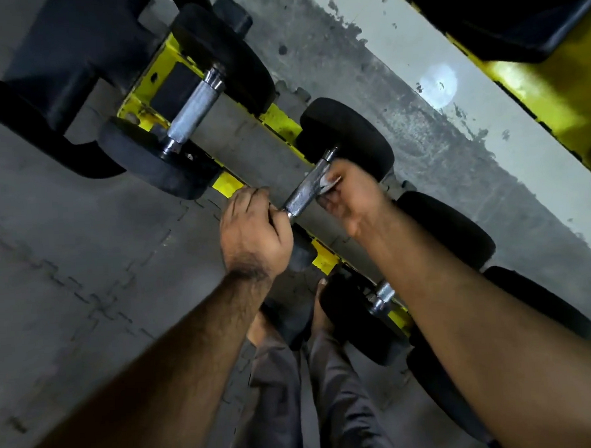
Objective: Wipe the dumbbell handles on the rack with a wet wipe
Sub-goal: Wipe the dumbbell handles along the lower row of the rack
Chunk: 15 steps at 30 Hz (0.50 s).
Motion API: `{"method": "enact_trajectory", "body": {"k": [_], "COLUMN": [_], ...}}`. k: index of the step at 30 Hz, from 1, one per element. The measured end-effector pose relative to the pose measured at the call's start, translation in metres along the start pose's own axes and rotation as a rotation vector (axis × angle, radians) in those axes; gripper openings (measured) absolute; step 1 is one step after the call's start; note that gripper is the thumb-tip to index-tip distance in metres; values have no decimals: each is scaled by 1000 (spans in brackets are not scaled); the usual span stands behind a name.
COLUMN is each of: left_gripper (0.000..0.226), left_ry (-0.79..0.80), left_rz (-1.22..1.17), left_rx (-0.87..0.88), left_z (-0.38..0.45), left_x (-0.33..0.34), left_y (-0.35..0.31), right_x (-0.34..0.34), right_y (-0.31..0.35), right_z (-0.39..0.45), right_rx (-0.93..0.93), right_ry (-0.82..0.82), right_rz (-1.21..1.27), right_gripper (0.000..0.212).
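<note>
Right hand (350, 193) rubs our white wet wipe (329, 184) along the knurled steel dumbbell handle (308, 191); left hand (253, 229) grips its end to steady it.

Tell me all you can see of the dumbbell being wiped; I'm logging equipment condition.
The dumbbell lies across the yellow rack, its handle running diagonally. The handle is bright knurled metal with a smooth collar at the far end; the heads are round, matte black, rubber-like. The far head shows fully; the near one is mostly hidden under the left hand, which grips that end. The right hand presses a white wipe against the handle's side. No damage is visible.
</note>
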<state>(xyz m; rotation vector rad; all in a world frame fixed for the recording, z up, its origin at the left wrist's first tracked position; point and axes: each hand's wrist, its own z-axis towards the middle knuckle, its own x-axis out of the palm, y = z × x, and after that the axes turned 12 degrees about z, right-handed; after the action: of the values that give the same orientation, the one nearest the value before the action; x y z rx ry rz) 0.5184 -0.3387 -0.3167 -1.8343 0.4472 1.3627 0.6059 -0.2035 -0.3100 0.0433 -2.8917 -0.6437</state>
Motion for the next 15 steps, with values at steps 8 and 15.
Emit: {"method": "enact_trajectory", "body": {"k": [8,15], "left_gripper": [42,44], "left_ry": [11,23], "left_rz": [-1,-5], "left_rx": [-6,-22], "left_z": [-1,-1], "left_x": [2,0], "left_y": [2,1], "right_x": [-12,-19], "right_y": [-24,-32], "right_z": [7,18], "right_rx": [63,159], "right_ry": [110,286], "right_rz": [81,88], "right_gripper": [15,23]}}
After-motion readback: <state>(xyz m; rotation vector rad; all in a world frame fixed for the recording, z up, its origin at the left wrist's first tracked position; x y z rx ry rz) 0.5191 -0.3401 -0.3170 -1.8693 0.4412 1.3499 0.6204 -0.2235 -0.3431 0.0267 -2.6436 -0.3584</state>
